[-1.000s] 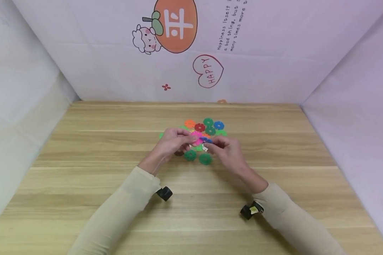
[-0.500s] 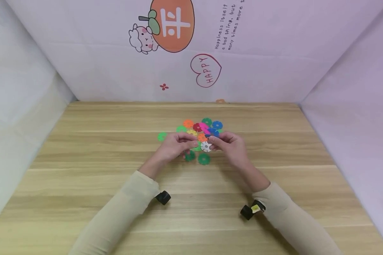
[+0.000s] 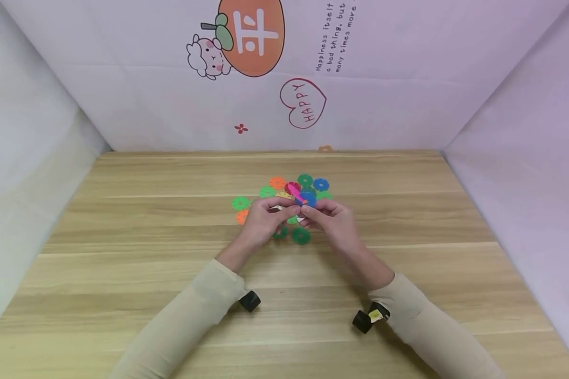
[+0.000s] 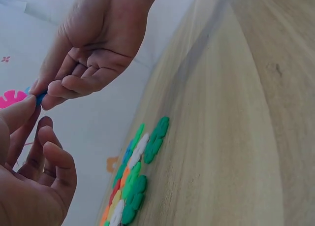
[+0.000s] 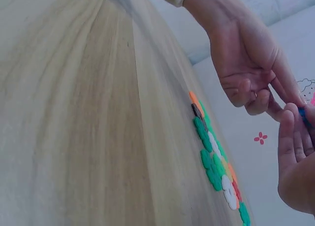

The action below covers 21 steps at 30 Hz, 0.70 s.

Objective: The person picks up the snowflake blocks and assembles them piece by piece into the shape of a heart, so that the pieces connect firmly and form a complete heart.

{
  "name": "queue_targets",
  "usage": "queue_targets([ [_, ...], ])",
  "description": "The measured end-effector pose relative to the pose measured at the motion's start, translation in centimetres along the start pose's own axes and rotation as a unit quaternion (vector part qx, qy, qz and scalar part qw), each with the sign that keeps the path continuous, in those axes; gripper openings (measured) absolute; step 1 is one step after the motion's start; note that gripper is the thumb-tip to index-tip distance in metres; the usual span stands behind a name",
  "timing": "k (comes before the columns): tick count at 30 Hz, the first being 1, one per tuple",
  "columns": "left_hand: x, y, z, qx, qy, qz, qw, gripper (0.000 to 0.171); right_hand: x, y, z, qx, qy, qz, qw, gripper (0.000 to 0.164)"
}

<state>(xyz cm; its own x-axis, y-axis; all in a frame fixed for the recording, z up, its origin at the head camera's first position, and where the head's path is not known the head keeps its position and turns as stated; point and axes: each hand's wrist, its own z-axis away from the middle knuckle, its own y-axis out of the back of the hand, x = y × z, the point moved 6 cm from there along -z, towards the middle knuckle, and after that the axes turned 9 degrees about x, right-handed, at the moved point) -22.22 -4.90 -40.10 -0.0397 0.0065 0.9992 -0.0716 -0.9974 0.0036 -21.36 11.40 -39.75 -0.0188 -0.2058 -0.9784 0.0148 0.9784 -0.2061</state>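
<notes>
A blue notched plastic disc (image 3: pixel 307 199) is raised in front of the others, joined to a pink notched disc (image 3: pixel 295 193) that stands at an angle to it. My left hand (image 3: pixel 270 218) pinches the blue disc's near edge between thumb and forefinger. From the other side, my right hand (image 3: pixel 334 218) pinches the same edge, the two thumb tips almost meeting. In the left wrist view only a sliver of the blue disc (image 4: pixel 40 97) shows between the fingertips, and the pink disc (image 4: pixel 12 98) sticks out beyond them. The slot where they join is hidden.
Several loose notched discs lie flat below the hands, among them dark green (image 3: pixel 301 236), light green (image 3: pixel 240 203), orange (image 3: pixel 277 182) and blue (image 3: pixel 321 184) ones. The wooden table (image 3: pixel 170 210) meets a printed white backdrop (image 3: pixel 389 116) behind.
First my left hand held the pink disc; half a second ago it was off the pair, which my right hand held. Now the pair is turned and my left fingers grip the blue disc too.
</notes>
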Motion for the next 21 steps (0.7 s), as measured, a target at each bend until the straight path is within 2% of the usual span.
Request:
queue_targets([
  [3, -0.1, 0.4, 0.0, 0.01, 0.006, 0.001, 0.9999, 0.023, 0.0, 0.2, -0.1, -0.003, 0.008, 0.021, 1.0, 0.003],
  [8, -0.2, 1.5, 0.0, 0.026, 0.019, 0.02, 0.9993, 0.024, -0.1, 1.6, -1.0, -0.016, 0.037, 0.079, 0.996, 0.02],
  [13, -0.3, 2.8, 0.1, 0.047, 0.026, 0.028, 0.9981, 0.023, 0.1, 3.7, -3.7, -0.023, 0.063, 0.156, 0.985, 0.025],
  [21, -0.5, 3.9, 0.4, 0.069, 0.019, 0.03, 0.997, 0.021, 1.4, 6.6, -8.4, 0.021, 0.026, 0.271, 0.962, 0.029],
])
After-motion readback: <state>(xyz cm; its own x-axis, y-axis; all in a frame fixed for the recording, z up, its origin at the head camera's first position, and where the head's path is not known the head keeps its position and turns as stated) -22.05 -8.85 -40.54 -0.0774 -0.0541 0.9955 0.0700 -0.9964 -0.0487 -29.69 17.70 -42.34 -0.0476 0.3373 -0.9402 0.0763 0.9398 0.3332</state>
